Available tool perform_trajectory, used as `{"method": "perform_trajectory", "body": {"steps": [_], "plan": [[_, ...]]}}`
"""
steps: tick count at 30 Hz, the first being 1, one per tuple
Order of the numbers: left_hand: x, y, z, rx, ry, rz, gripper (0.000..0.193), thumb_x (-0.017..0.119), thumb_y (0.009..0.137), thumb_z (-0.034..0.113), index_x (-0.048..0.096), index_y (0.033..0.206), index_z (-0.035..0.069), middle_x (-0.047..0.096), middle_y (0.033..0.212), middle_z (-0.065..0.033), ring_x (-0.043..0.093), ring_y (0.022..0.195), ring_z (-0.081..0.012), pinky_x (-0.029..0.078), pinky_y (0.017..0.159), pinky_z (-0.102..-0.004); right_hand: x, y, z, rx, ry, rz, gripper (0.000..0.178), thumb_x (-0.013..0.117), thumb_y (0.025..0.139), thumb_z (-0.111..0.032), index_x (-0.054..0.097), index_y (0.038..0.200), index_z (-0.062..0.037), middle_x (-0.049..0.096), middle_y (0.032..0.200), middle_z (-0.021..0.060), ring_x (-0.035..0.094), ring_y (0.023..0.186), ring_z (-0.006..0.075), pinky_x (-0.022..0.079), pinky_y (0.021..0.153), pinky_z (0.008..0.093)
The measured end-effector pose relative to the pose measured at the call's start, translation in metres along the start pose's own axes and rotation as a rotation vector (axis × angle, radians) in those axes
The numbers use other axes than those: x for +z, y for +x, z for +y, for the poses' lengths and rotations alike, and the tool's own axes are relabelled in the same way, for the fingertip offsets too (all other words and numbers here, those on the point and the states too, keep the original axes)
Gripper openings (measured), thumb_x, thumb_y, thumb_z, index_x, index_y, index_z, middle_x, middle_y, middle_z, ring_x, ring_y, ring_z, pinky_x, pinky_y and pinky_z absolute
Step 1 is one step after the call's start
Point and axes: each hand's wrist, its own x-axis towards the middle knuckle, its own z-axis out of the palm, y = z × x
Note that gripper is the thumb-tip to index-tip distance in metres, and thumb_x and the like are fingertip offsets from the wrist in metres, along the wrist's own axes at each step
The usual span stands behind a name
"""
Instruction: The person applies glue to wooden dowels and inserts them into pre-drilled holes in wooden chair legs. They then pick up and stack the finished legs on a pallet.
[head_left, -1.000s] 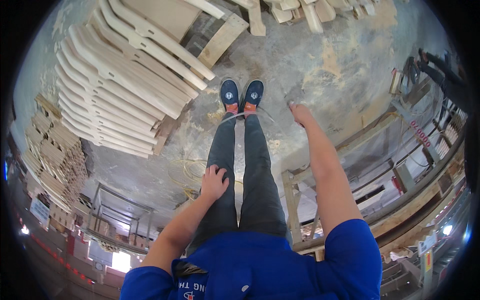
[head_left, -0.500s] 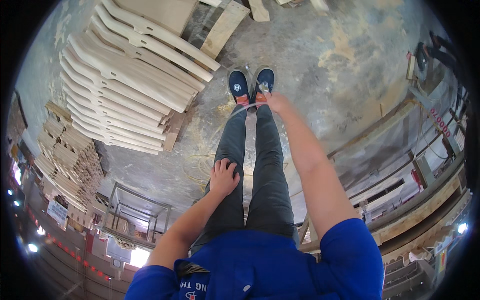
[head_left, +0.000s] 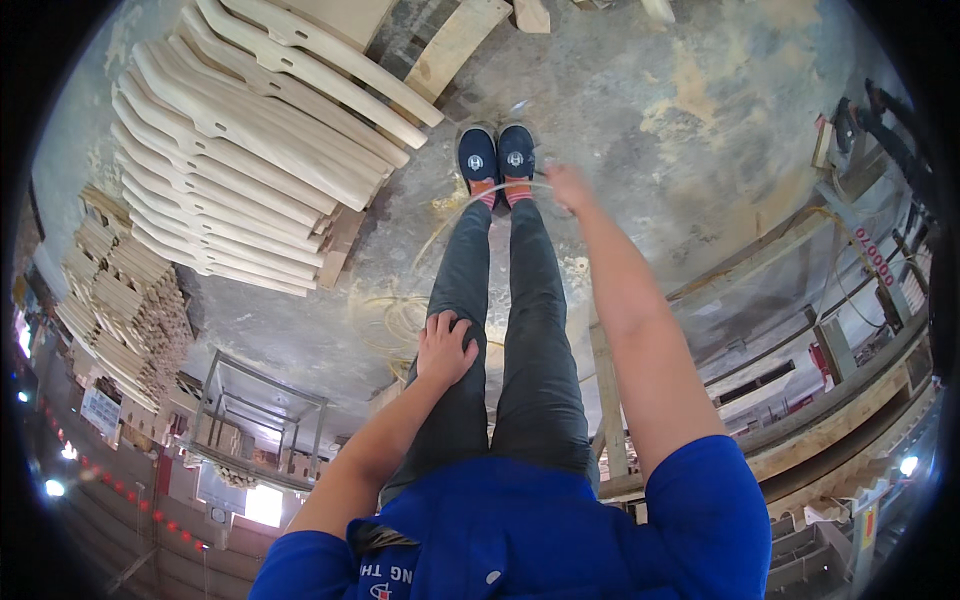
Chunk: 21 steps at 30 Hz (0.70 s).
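My left hand [head_left: 446,348] rests on my left trouser leg [head_left: 460,280] near the knee, fingers laid over the cloth and slightly apart. My right hand [head_left: 570,189] is held out beside my dark shoes [head_left: 516,152], closed and somewhat blurred. From it a thin pale hose [head_left: 532,184] arcs left across my ankles and down beside my left leg. Whatever tip the hose has at the right hand is too smeared to make out. More loops of yellowish hose [head_left: 392,325] lie on the floor left of my left knee.
Curved pale wooden pieces [head_left: 250,165] are stacked at the upper left, a plank [head_left: 455,45] beside them. Farther left stands a pile of smaller wooden parts [head_left: 125,300]. A metal frame [head_left: 265,400] is at the lower left; wooden rails [head_left: 830,440] run along the right.
My right hand has moved right, away from the shoes, taking the hose end along. My right foot has shifted left, closer to the other. The left hand stays on the leg.
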Motion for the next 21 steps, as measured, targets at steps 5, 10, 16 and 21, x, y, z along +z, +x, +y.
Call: {"method": "perform_trajectory", "body": {"steps": [5,10,16,21], "plan": [[0.004,-0.003,0.0,-0.035,-0.042,-0.026,0.036,0.061,0.077,0.03,0.059,0.11,0.014,0.047,0.116,-0.0081,0.042,0.115,-0.0287,0.039,0.092,-0.044,-0.048,-0.028,0.031,0.27,0.002,-0.145,0.059,0.044,0.088,-0.05,0.064,0.069,0.0019,0.063,0.065,0.0165,0.062,0.059,0.0302,0.048,0.064,0.0425],[0.003,-0.003,-0.002,-0.046,-0.056,-0.036,0.038,0.061,0.078,0.029,0.057,0.113,0.014,0.047,0.117,-0.0077,0.042,0.115,-0.029,0.039,0.093,-0.0457,-0.055,-0.062,0.028,0.243,-0.096,-0.31,0.06,0.044,0.088,-0.05,0.061,0.062,0.0003,0.057,0.054,0.0145,0.056,0.048,0.0268,0.045,0.052,0.0408],[0.003,-0.004,-0.009,-0.025,-0.065,0.019,0.041,0.06,0.079,0.027,0.053,0.116,0.01,0.05,0.117,-0.0093,0.045,0.114,-0.0299,0.04,0.093,-0.0452,-0.027,-0.076,0.004,0.089,-0.066,-0.432,0.057,0.042,0.089,-0.05,0.062,0.063,-0.0037,0.056,0.052,0.0124,0.054,0.046,0.0271,0.043,0.049,0.041],[0.013,0.003,-0.025,-0.045,-0.25,0.13,0.04,0.058,0.08,0.024,0.052,0.116,0.007,0.058,0.104,-0.0117,0.053,0.103,-0.0319,0.043,0.089,-0.0412,-0.02,-0.084,0.01,0.124,-0.046,-0.497,0.051,0.044,0.089,-0.05,0.063,0.069,-0.0076,0.055,0.055,0.0077,0.049,0.043,0.0203,0.04,0.044,0.0366]]}}
